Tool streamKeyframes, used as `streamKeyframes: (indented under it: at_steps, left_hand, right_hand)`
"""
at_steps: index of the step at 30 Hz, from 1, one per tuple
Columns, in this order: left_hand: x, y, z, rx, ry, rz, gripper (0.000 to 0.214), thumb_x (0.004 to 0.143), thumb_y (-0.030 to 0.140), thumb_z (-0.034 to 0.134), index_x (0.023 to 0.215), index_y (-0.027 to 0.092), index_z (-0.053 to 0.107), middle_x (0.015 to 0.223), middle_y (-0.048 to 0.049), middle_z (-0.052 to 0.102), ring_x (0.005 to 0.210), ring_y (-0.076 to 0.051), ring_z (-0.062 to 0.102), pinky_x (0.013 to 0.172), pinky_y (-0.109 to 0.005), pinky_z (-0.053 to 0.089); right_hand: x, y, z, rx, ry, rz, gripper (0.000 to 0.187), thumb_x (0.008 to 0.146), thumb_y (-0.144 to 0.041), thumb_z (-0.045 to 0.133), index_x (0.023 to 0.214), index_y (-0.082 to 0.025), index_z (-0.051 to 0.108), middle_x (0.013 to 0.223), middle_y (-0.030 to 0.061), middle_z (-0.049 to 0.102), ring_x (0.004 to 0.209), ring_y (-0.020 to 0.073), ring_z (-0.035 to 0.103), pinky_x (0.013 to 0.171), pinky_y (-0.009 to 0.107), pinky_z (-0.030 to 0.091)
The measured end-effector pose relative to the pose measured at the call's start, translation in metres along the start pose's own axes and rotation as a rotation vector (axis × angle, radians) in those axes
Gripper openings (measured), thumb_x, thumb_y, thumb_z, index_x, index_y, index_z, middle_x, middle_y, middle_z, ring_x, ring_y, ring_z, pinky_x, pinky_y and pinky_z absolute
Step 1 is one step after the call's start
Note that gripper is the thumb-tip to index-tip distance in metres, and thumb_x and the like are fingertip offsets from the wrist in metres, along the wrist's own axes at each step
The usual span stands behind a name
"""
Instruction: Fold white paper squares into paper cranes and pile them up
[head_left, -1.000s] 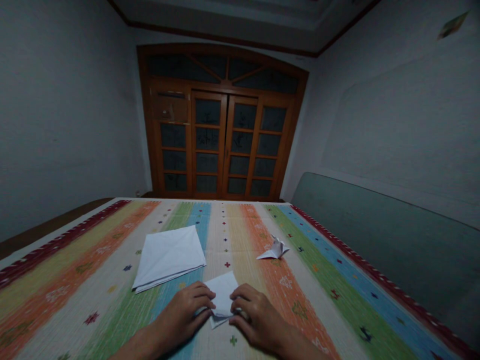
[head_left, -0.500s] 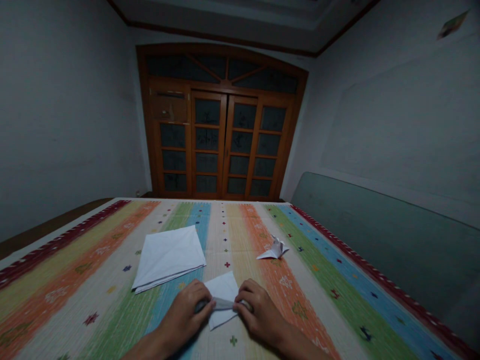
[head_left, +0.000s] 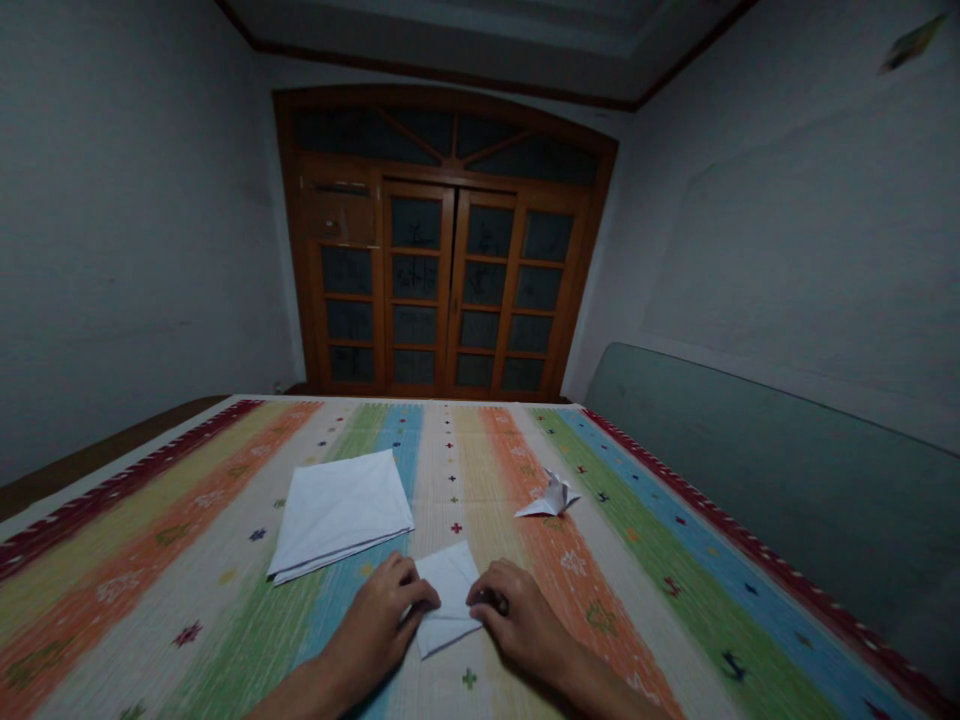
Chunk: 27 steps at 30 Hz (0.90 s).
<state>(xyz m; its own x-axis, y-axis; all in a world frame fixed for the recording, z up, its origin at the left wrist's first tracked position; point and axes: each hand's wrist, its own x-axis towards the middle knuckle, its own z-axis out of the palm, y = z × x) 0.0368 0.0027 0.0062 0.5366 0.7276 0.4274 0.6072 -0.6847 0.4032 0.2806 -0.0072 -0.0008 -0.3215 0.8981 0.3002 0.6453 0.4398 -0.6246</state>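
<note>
The left hand [head_left: 379,620] and the right hand [head_left: 517,620] are curled inward, and a folded white paper piece [head_left: 448,600] is grasped between them, its sides pinched by the fingers and its lower point left showing just below the hands. The piece is held low against a striped woven cloth [head_left: 465,450], on which both hands are rested. Ahead of the left hand, a larger folded white paper square [head_left: 337,515] is laid flat on the cloth. Ahead of the right hand, a small origami crane [head_left: 551,498] is stood on the orange stripe. Well beyond the hands, wooden glazed double doors [head_left: 439,290] are seen, with a grey-green panel [head_left: 765,480] along the cloth's far right side
</note>
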Motion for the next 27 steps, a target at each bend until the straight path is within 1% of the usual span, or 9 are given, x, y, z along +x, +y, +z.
streamKeyframes:
  at_steps: [2, 5, 7, 12, 15, 18, 20, 22, 27]
  left_hand:
    - [-0.001, 0.003, -0.002, 0.036, 0.015, 0.048, 0.02, 0.092, 0.006, 0.06, 0.092, 0.022, 0.072, 0.096, -0.0067, 0.069, 0.094, -0.026, 0.064, 0.079, -0.036, 0.054]
    - [-0.003, 0.005, -0.001, 0.057, 0.051, 0.143, 0.023, 0.09, 0.004, 0.056, 0.099, 0.022, 0.069, 0.112, -0.0098, 0.07, 0.112, -0.03, 0.063, 0.093, -0.043, 0.057]
    - [-0.005, 0.002, 0.002, 0.075, 0.055, 0.181, 0.024, 0.092, 0.006, 0.056, 0.106, 0.022, 0.067, 0.123, -0.0105, 0.07, 0.124, -0.031, 0.061, 0.103, -0.047, 0.055]
    - [-0.007, -0.01, 0.01, 0.082, -0.012, 0.154, 0.026, 0.102, 0.016, 0.053, 0.126, 0.022, 0.062, 0.142, -0.0106, 0.066, 0.133, -0.029, 0.06, 0.111, -0.048, 0.053]
    - [-0.006, -0.015, 0.012, 0.051, -0.062, 0.154, 0.036, 0.104, 0.016, 0.052, 0.139, 0.023, 0.055, 0.149, -0.0104, 0.06, 0.141, -0.028, 0.054, 0.114, -0.047, 0.05]
    - [-0.007, -0.017, 0.012, 0.019, -0.052, 0.158, 0.047, 0.104, 0.017, 0.053, 0.149, 0.025, 0.046, 0.152, -0.0104, 0.058, 0.143, -0.026, 0.051, 0.116, -0.045, 0.048]
    - [-0.008, -0.017, 0.012, 0.002, -0.034, 0.164, 0.046, 0.105, 0.018, 0.052, 0.15, 0.026, 0.046, 0.153, -0.0097, 0.056, 0.144, -0.025, 0.05, 0.117, -0.044, 0.047]
    - [-0.008, -0.018, 0.012, -0.008, -0.024, 0.166, 0.039, 0.106, 0.02, 0.052, 0.145, 0.026, 0.05, 0.154, -0.0095, 0.056, 0.144, -0.025, 0.05, 0.118, -0.044, 0.046]
    - [-0.006, -0.017, 0.012, -0.024, -0.039, 0.127, 0.017, 0.105, 0.02, 0.053, 0.117, 0.024, 0.064, 0.155, -0.0089, 0.055, 0.143, -0.027, 0.051, 0.118, -0.047, 0.046]
  right_hand:
    - [-0.001, 0.001, 0.001, -0.034, 0.013, -0.007, 0.019, 0.08, -0.007, 0.073, 0.094, -0.019, 0.076, 0.095, 0.0071, 0.07, 0.093, 0.0253, 0.065, 0.087, 0.037, 0.052]
    - [-0.001, 0.004, 0.003, -0.101, 0.059, 0.026, 0.047, 0.076, -0.01, 0.077, 0.122, -0.019, 0.07, 0.116, 0.0129, 0.067, 0.11, 0.0314, 0.061, 0.099, 0.046, 0.049]
    - [-0.001, 0.006, 0.004, -0.146, 0.063, 0.043, 0.056, 0.076, -0.014, 0.078, 0.131, -0.018, 0.066, 0.127, 0.0167, 0.063, 0.119, 0.0353, 0.057, 0.105, 0.052, 0.046]
    - [-0.003, 0.013, 0.007, -0.175, 0.045, 0.015, 0.053, 0.08, -0.018, 0.075, 0.133, -0.022, 0.067, 0.139, 0.0176, 0.06, 0.131, 0.0377, 0.052, 0.112, 0.057, 0.041]
    - [-0.003, 0.016, 0.008, -0.129, 0.059, -0.028, 0.056, 0.081, -0.017, 0.073, 0.136, -0.021, 0.064, 0.139, 0.0182, 0.061, 0.131, 0.0362, 0.054, 0.112, 0.057, 0.042]
    - [-0.003, 0.02, 0.009, -0.058, 0.057, -0.086, 0.058, 0.081, -0.013, 0.07, 0.138, -0.019, 0.063, 0.137, 0.0186, 0.063, 0.129, 0.0343, 0.057, 0.112, 0.055, 0.044]
    - [-0.003, 0.022, 0.009, -0.014, 0.045, -0.133, 0.057, 0.082, -0.012, 0.067, 0.138, -0.02, 0.062, 0.136, 0.0174, 0.065, 0.129, 0.0334, 0.058, 0.112, 0.056, 0.045]
    - [-0.005, 0.024, 0.01, 0.009, 0.032, -0.155, 0.055, 0.085, -0.014, 0.064, 0.14, -0.021, 0.061, 0.137, 0.0165, 0.066, 0.131, 0.0335, 0.058, 0.113, 0.057, 0.044]
    - [-0.009, 0.022, 0.009, -0.005, -0.002, -0.145, 0.054, 0.09, -0.014, 0.059, 0.144, -0.021, 0.058, 0.142, 0.0168, 0.064, 0.132, 0.0331, 0.058, 0.114, 0.057, 0.046]
